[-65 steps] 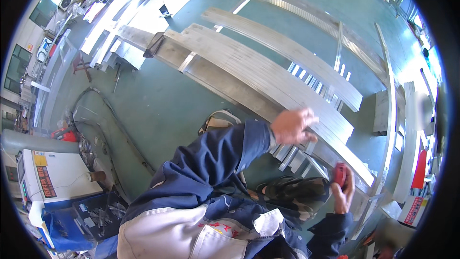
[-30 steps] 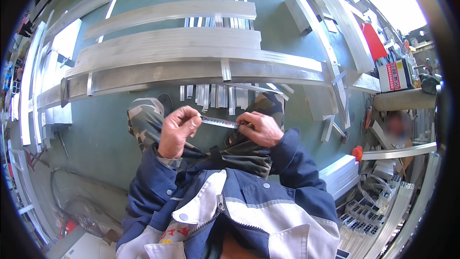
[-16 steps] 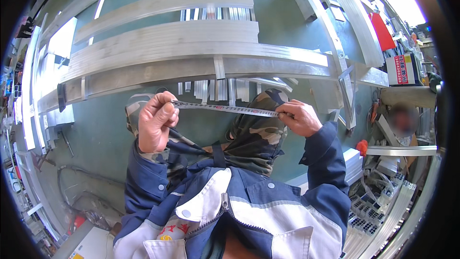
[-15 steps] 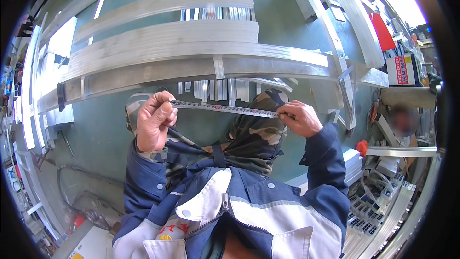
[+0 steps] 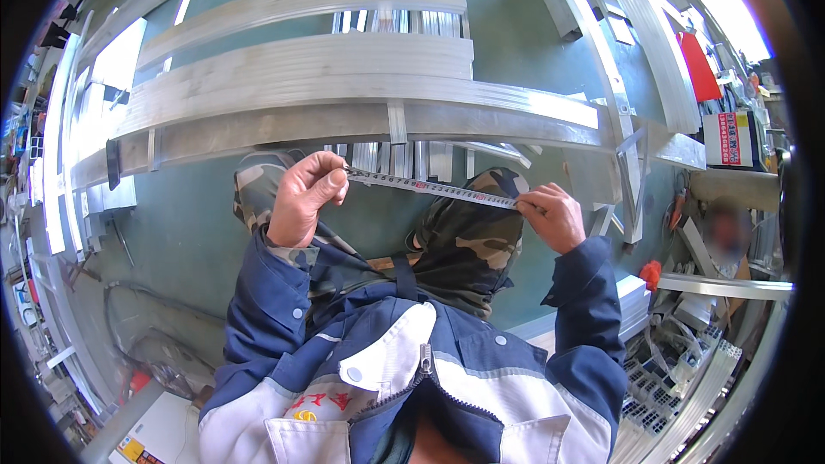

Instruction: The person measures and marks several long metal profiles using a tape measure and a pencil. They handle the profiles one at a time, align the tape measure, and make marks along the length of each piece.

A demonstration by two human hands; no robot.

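Note:
A strip of tape measure [image 5: 447,191] is stretched taut between my two hands, its marked face turned up, sloping slightly down toward the right. My left hand [image 5: 302,198] pinches the end of the strip between thumb and fingers. At the other side my right hand [image 5: 553,215] is closed on the strip, gripping it between thumb and forefinger. The tape hangs over my lap, on the near side of a long aluminium beam [image 5: 284,125]. No tape case can be made out.
Aluminium profiles [image 5: 309,64] lie stacked across the frame ahead of me. More lengths stand on the green floor [image 5: 507,51] beyond. A red-and-white box [image 5: 730,139] sits at the right. Hollow profiles [image 5: 662,391] are piled at the lower right, and a cable [image 5: 163,296] runs along the left.
My left hand has moved right and slightly up with the tape end. The right hand has shifted slightly right, and the span of tape between them is shorter. The whole view has shifted a little.

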